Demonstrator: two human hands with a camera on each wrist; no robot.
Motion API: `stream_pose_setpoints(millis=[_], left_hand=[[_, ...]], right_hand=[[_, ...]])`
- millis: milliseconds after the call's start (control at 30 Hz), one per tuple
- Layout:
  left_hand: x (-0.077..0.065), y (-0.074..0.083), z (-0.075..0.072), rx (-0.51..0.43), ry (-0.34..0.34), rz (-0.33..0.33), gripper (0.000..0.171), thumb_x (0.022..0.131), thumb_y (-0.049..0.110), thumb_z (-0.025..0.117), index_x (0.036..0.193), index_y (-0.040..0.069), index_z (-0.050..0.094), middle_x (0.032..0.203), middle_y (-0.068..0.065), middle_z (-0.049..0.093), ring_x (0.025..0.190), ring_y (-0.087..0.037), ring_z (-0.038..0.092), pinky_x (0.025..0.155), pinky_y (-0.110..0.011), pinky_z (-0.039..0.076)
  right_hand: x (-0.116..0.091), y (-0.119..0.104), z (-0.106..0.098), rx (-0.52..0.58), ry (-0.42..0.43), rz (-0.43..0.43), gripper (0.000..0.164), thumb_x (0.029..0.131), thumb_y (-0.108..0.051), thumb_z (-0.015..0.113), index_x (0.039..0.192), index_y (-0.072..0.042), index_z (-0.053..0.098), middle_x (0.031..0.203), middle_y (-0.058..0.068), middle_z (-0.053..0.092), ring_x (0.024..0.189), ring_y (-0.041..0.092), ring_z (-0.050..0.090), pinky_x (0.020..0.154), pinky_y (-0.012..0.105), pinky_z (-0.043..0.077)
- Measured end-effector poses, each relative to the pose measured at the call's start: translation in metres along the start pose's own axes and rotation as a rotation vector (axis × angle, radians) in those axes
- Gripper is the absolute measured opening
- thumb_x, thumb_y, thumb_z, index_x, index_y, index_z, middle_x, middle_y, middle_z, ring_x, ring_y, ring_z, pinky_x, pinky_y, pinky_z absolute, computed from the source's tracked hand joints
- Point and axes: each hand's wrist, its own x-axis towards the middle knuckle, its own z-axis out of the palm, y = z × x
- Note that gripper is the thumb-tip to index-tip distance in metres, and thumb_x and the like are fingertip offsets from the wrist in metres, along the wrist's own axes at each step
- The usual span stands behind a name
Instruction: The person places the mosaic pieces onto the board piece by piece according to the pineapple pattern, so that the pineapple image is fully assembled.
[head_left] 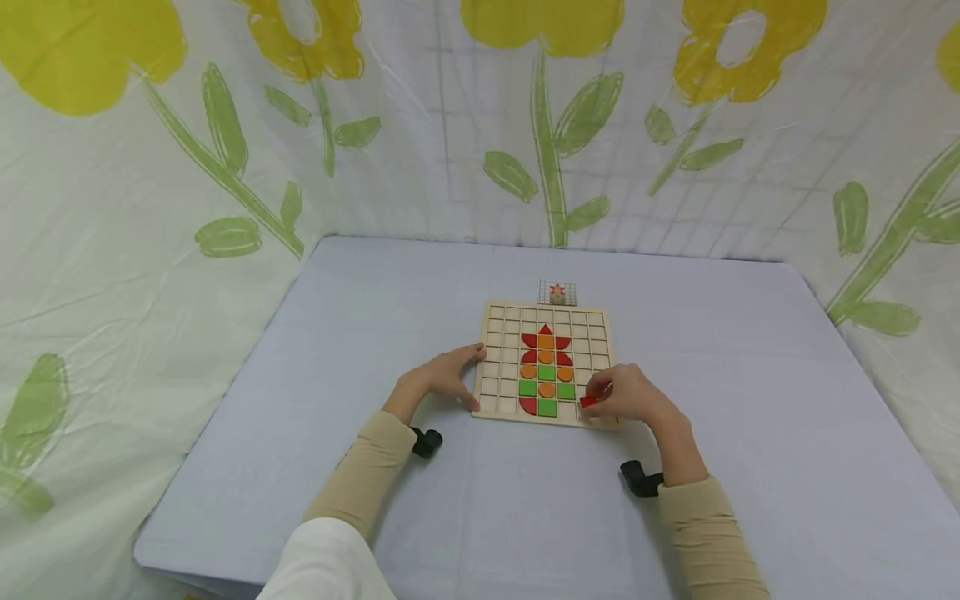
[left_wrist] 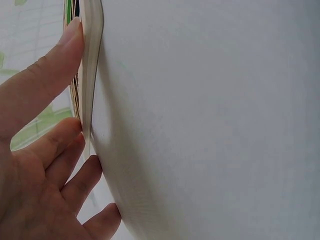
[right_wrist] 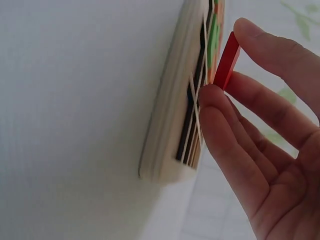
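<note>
A wooden grid board (head_left: 496, 340) lies on the table with red, orange and green pieces set in its middle columns. My left hand (head_left: 442, 375) rests against the board's left edge, thumb near the front corner and fingers farther back; the left wrist view shows the thumb (left_wrist: 55, 65) touching the rim. Over the board's front right part, my right hand (head_left: 636, 395) pinches a small red piece (head_left: 588, 402). Seen edge-on in the right wrist view, this red piece (right_wrist: 227, 61) sits between thumb and fingers, just above the board; its outline cannot be told.
Behind the board lies a small pattern card (head_left: 557, 292) with a similar coloured figure. A red quarter-circle (head_left: 528, 406) and a green square (head_left: 547, 408) fill cells in the front row. The pale table (head_left: 375, 333) meets a flower-printed curtain (head_left: 420, 167) at the back.
</note>
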Motion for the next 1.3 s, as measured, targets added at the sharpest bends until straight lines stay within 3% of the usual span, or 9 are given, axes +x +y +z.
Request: stream_pose_setpoints(millis=[467,800,1300], left_hand=[[-0.003,-0.001,-0.001,0.003,0.005,-0.007,0.093,0.072,0.017,0.085,0.149,0.000,0.035,0.161,-0.009,0.019,0.146,-0.029,0.018,0.118,-0.043,0.019],[-0.003,0.001,-0.003,0.003,0.003,-0.007,0.093,0.072,0.016,0.085,0.149,0.000,0.034,0.161,-0.010,0.019,0.146,-0.028,0.018,0.119,-0.042,0.019],[0.000,0.002,-0.002,-0.001,0.000,0.008,0.094,0.072,0.016,0.086,0.148,-0.001,0.034,0.160,-0.010,0.020,0.146,-0.029,0.018,0.118,-0.042,0.019]], right_hand=[[0.012,-0.024,0.022,-0.091,0.034,-0.046,0.018,0.074,-0.014,0.084,0.073,-0.008,0.067,0.070,0.001,0.059,0.070,0.019,0.051,0.060,0.028,0.046],[0.009,-0.018,0.018,-0.037,0.028,-0.088,0.008,0.078,-0.001,0.078,0.084,-0.002,0.074,0.079,0.002,0.067,0.077,0.018,0.057,0.069,0.034,0.054],[0.009,-0.017,0.020,-0.043,0.034,-0.097,0.009,0.078,-0.002,0.077,0.086,-0.003,0.073,0.079,0.001,0.067,0.072,0.016,0.058,0.067,0.031,0.053]])
